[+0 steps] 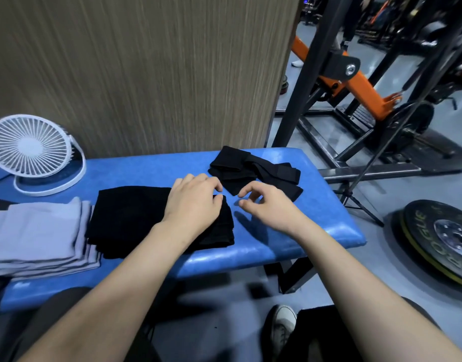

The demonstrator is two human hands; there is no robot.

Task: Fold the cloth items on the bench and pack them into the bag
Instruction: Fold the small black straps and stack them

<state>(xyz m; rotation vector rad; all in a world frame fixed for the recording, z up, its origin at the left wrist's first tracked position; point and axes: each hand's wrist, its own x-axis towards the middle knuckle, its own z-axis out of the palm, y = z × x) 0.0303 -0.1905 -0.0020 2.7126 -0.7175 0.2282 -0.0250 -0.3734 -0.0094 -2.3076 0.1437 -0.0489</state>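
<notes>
White desk fan (31, 146), weight plate (439, 239), orange-black gym rack (355, 82), wood-grain panel (146, 69)

The left hand (196, 202) lies over the right edge of the folded black cloth (136, 218), hiding the part beneath it. The grey folded stack (39, 233) at the desk's (290, 231) left end is cut off by the picture's left edge, as is the white fan (28, 147) at the far left corner. The desk's near edge is hidden behind both forearms. Below it, between the arms, a dark blurred shape (217, 296) cannot be made out. The weight plate (441, 239) on the floor runs off the right edge.
</notes>
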